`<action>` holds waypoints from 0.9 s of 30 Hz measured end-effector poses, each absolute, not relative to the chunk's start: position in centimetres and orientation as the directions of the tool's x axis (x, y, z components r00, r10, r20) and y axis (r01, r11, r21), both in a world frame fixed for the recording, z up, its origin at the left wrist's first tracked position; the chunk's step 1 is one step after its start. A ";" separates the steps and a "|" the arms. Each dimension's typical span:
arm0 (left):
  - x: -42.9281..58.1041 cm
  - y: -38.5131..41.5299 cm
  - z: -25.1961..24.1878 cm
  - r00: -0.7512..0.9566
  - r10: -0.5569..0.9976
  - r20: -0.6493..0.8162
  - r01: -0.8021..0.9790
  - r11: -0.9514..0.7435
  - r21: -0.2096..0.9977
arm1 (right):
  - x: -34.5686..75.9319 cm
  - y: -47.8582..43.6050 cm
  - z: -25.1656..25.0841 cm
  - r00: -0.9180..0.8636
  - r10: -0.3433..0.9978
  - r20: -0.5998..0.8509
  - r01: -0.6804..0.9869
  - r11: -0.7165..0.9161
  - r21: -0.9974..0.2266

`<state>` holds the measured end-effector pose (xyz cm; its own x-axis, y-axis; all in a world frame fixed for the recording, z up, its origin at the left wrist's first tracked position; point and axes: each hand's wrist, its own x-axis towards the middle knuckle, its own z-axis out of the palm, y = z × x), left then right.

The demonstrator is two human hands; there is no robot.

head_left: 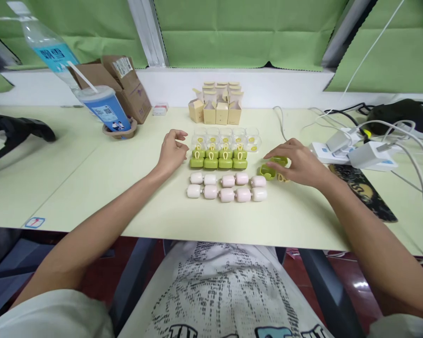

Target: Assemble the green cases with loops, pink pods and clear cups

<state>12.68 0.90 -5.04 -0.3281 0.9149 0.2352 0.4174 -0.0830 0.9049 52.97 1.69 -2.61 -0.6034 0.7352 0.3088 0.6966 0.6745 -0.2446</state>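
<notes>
My left hand (173, 151) rests at the left end of two rows of green lidded containers with yellow loops (218, 163), its fingers bent and apart with nothing between them. My right hand (299, 162) is over a few loose green pieces (267, 172) and a small yellow loop (281, 178); its fingers are stretched out and partly hide them. Whether the fingertips touch these pieces I cannot tell. Behind the green rows stand clear plastic cups with yellow marks (225, 136). Nearer to me lie two rows of white and pale pink capsule-shaped pieces (227, 195).
Small cream cardboard boxes (222, 112) stand open at the wall. At left are a blue cup with a straw (110, 110), a brown carton (134, 96) and a bottle (52, 51). A power strip (352, 157) with cables and a black patterned mat (363, 191) lie at right.
</notes>
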 end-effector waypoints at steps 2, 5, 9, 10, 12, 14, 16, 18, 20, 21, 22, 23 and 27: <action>12.7 0.9 -5.0 -0.326 0.916 0.235 0.423 -0.081 0.903 | 53.1 1.5 -2.5 -0.604 0.739 0.300 0.703 0.671 -0.237; 12.7 0.9 -5.0 -0.318 0.916 0.246 0.441 -0.087 0.893 | 53.8 1.5 -2.1 -0.636 0.724 0.266 0.685 0.689 -0.237; 12.8 0.9 -5.1 -0.300 0.919 0.255 0.449 -0.100 0.888 | 55.1 1.7 -1.4 -0.617 0.732 0.290 0.699 0.679 -0.227; 12.8 0.9 -5.1 -0.300 0.919 0.255 0.447 -0.101 0.889 | 55.5 1.7 -1.2 -0.592 0.750 0.296 0.715 0.658 -0.235; 12.8 0.9 -5.2 -0.304 0.917 0.258 0.445 -0.102 0.890 | 56.2 1.7 -0.8 -0.561 0.792 0.242 0.747 0.610 -0.265; 12.9 0.9 -5.2 -0.303 0.917 0.261 0.441 -0.107 0.891 | 56.8 1.7 -0.6 -0.566 0.817 0.112 0.768 0.572 -0.289; 12.8 0.9 -5.2 -0.297 0.919 0.260 0.434 -0.113 0.894 | 56.9 1.7 -0.7 -0.576 0.817 -0.021 0.785 0.547 -0.290; 12.8 0.8 -5.2 -0.291 0.921 0.258 0.429 -0.115 0.896 | 56.7 1.8 -1.0 -0.569 0.818 -0.085 0.803 0.530 -0.273; 12.8 0.8 -5.2 -0.294 0.921 0.257 0.432 -0.112 0.895 | 56.3 1.8 -1.3 -0.572 0.813 -0.109 0.805 0.531 -0.264; 12.8 0.8 -5.2 -0.297 0.920 0.256 0.435 -0.108 0.894 | 56.2 1.8 -1.4 -0.580 0.807 -0.114 0.800 0.536 -0.270; 12.8 0.8 -5.2 -0.301 0.919 0.255 0.439 -0.104 0.893 | 56.1 1.8 -1.3 -0.592 0.798 -0.112 0.789 0.545 -0.284; 12.9 0.7 -5.1 -0.302 0.919 0.253 0.442 -0.100 0.891 | 56.1 1.8 -1.2 -0.605 0.790 -0.099 0.775 0.555 -0.301; 13.1 0.6 -4.9 -0.299 0.921 0.248 0.444 -0.096 0.891 | 56.4 1.6 -0.6 -0.597 0.800 0.065 0.741 0.580 -0.337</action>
